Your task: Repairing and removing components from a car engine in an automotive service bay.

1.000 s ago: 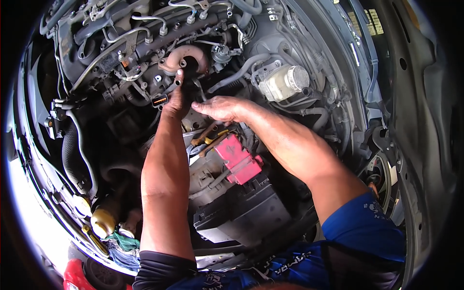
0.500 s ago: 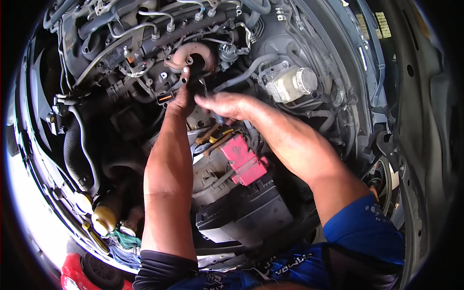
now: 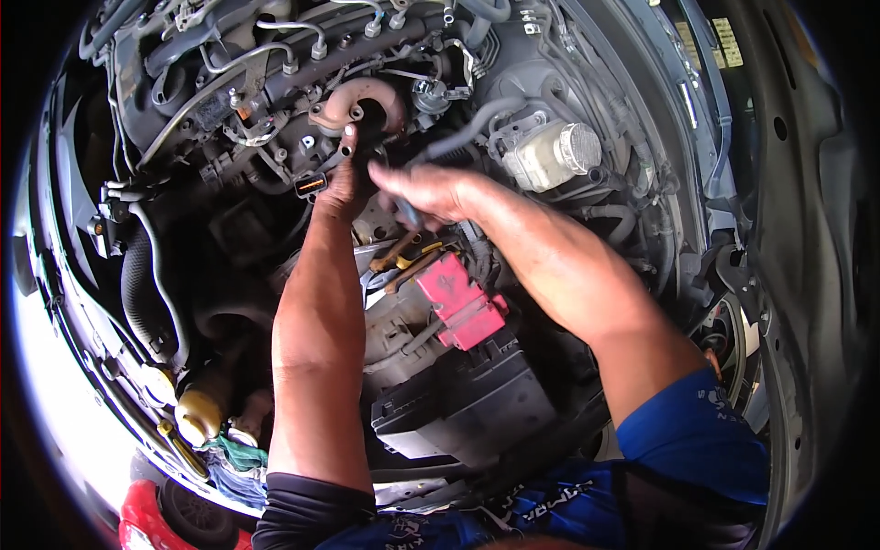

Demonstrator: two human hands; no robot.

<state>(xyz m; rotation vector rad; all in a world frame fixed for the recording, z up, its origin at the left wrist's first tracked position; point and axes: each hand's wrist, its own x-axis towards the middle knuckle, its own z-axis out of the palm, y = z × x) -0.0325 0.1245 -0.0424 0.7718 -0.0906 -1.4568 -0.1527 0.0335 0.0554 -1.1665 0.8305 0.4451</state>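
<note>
My left hand [image 3: 341, 188] reaches up beside a short metal pipe end [image 3: 346, 152], thumb raised below the rusty curved pipe [image 3: 357, 96], fingers closed round something mostly hidden. A dark rectangular connector with orange inside [image 3: 311, 185] lies against it. Just to the right, my right hand [image 3: 426, 192], blurred, is closed on a tool with a blue handle [image 3: 411, 214]; the tool's far end is indistinct in the shadow beneath the curved pipe.
Around my hands are a translucent reservoir [image 3: 550, 158], a red cover [image 3: 458, 302], a black battery box [image 3: 458, 403] and engine hoses. A yellow-handled tool and rags [image 3: 234, 458] lie lower left. The open car's edge [image 3: 779, 275] runs down the right.
My right hand has shifted slightly up with blurred motion, and the blue-handled tool in it has come into sight. My left hand stays in place, the whole view shifting slightly.
</note>
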